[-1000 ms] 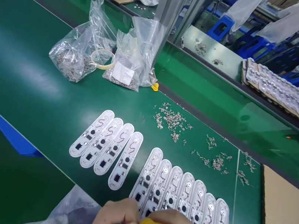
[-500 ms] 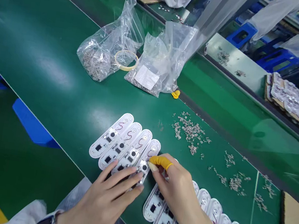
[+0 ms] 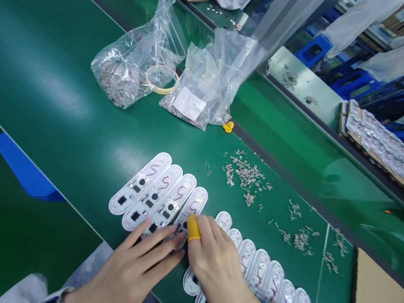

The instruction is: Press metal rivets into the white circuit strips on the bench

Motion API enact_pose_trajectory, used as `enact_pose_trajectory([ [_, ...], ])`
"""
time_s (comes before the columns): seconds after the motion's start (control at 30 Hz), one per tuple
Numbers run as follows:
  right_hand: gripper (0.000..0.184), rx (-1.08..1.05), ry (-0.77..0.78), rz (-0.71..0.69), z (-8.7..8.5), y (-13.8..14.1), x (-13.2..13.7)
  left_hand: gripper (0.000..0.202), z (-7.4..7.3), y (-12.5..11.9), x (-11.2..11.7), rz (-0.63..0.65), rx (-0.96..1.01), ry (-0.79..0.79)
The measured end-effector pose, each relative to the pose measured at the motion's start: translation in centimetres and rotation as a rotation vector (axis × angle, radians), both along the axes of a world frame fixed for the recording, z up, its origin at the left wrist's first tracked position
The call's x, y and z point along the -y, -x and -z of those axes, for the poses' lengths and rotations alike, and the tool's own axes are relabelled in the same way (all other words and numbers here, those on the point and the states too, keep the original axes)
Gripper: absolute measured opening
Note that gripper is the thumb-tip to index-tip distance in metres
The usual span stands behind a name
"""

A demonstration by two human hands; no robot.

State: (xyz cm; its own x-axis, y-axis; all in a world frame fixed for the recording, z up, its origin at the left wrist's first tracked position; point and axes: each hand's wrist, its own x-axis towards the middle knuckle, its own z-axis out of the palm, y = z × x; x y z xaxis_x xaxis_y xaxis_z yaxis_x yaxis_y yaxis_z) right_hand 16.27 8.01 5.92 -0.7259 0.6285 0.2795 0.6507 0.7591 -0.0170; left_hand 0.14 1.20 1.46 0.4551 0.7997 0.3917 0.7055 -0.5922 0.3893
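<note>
Shifted left, the bunched right hand's (image 3: pixel 216 270) yellow cot (image 3: pixel 193 230) touches a white circuit board (image 3: pixel 191 205) beside the spread left hand (image 3: pixel 126 277).

Green conveyor belt (image 3: pixel 48 62) under rows of white circuit boards (image 3: pixel 167 207), loose metal bits (image 3: pixel 246 176), plastic bags (image 3: pixel 135 60)

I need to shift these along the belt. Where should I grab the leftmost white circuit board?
Pinch the leftmost white circuit board along its long left edge, coming from the left. It lies flat on the green conveyor belt, and that edge looks free, while its right side sits close to the next board. Avoid the components on its middle.
</note>
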Motion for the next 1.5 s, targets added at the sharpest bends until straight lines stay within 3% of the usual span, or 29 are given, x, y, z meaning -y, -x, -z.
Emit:
enact_pose_trajectory([
  [0.07,0.035,-0.051,0.129,0.032,-0.3,-0.8,-0.3,0.043,-0.2,0.0,-0.1,-0.002,-0.01,-0.033],
  [0.17,0.023,-0.179,0.281,0.195,-1.0,-4.0,-1.5,0.047,-0.9,0.0,-0.4,0.087,-0.085,-0.074],
  [0.3,0.024,-0.251,0.205,0.474,-1.2,-10.4,-4.8,0.039,-2.1,-0.4,-0.8,0.183,-0.17,-0.137],
  [0.43,0.029,-0.154,0.285,0.635,0.1,-14.4,-8.4,0.04,-2.4,-1.0,-0.8,0.16,-0.153,-0.128],
  [0.6,0.016,-0.091,0.365,0.64,1.5,-13.6,-9.9,0.043,-1.8,-1.2,0.0,0.09,-0.095,-0.073],
  [0.73,0.009,-0.08,0.402,0.666,1.6,-12.6,-9.9,0.035,-2.5,-1.5,0.1,0.134,-0.033,-0.051],
  [0.93,0.014,-0.161,0.481,0.682,1.2,-13.5,-9.4,0.03,-3.8,-2.3,-0.3,0.136,0.024,-0.013],
  [1.1,0.022,-0.252,0.479,0.736,0.2,-15.2,-8.8,0.037,-3.8,-3.0,-0.2,0.136,0.048,0.07],
  [1.2,0.019,-0.257,0.49,0.667,-0.3,-15.8,-8.8,0.039,-3.8,-3.3,-0.1,0.15,0.059,0.034],
  [1.5,0.017,-0.182,0.436,0.622,-0.5,-15.1,-10.6,0.034,-3.7,-3.1,0.0,0.165,0.04,0.062],
])
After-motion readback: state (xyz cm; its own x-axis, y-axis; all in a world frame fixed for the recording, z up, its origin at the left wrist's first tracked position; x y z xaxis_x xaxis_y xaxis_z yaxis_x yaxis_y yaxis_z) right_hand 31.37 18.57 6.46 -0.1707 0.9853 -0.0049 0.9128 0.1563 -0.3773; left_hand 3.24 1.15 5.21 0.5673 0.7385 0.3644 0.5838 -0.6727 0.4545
